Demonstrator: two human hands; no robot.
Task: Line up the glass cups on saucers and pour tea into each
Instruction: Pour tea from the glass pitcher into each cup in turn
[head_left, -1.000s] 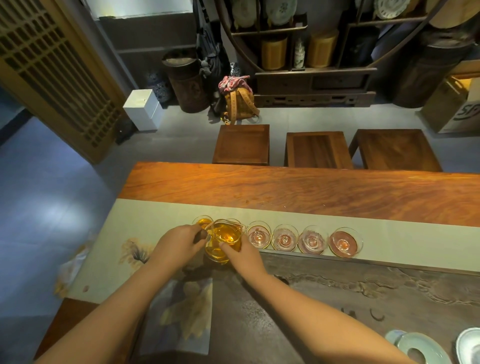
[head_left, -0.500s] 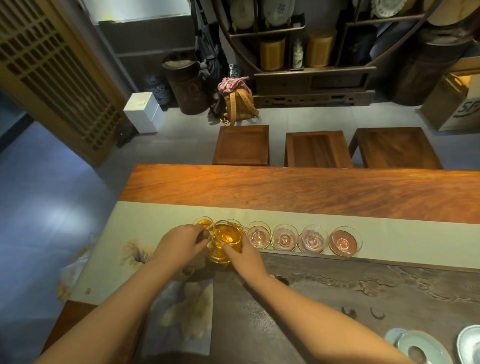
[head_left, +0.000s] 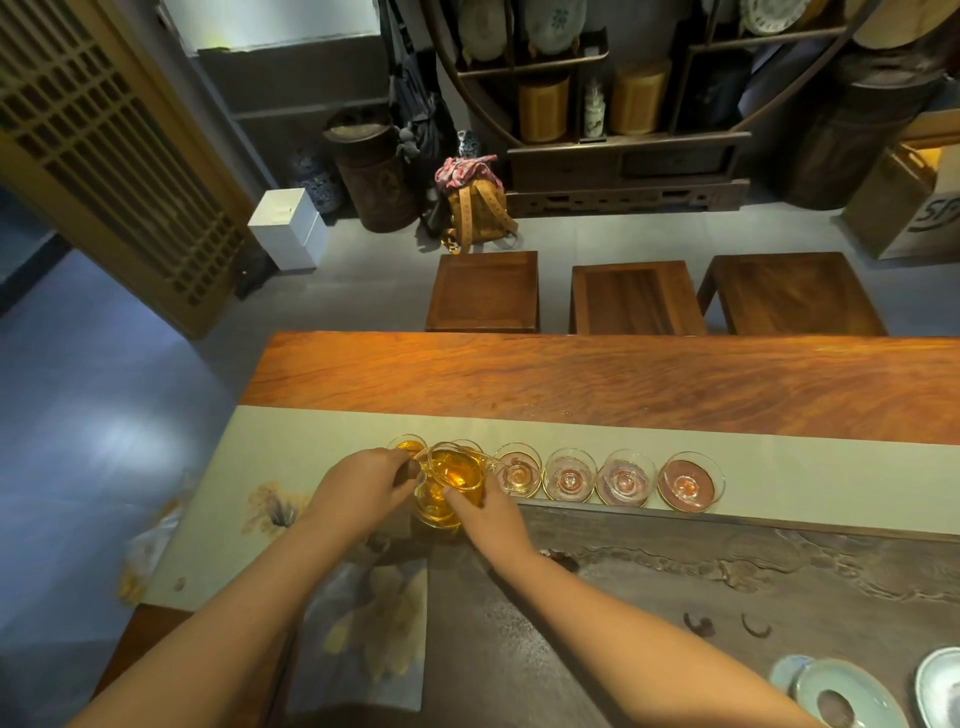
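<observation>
A long wooden table (head_left: 623, 384) is seen from the head camera, with three wooden stools (head_left: 636, 299) behind it and dark shelving (head_left: 597, 104) with jars and plates along the far wall. A pale cloth runner (head_left: 779, 467) is laid along the table, and on it a row of glass cups on saucers is lined up. The four cups to the right (head_left: 608, 475) are seen without tea, while the cup at the left end (head_left: 408, 448) is filled with amber tea. A glass pitcher (head_left: 452, 480) of tea is held over the left part of the row, its spout turned toward the third cup; the cup beneath it is mostly hidden. The pitcher's handle side is gripped by the curled fingers of the left hand (head_left: 363, 483), and its body is steadied by the right hand (head_left: 488, 512), whose fingers are pressed against the glass. Pale dishes (head_left: 841, 696) are seen at the lower right corner, well apart from the row.
</observation>
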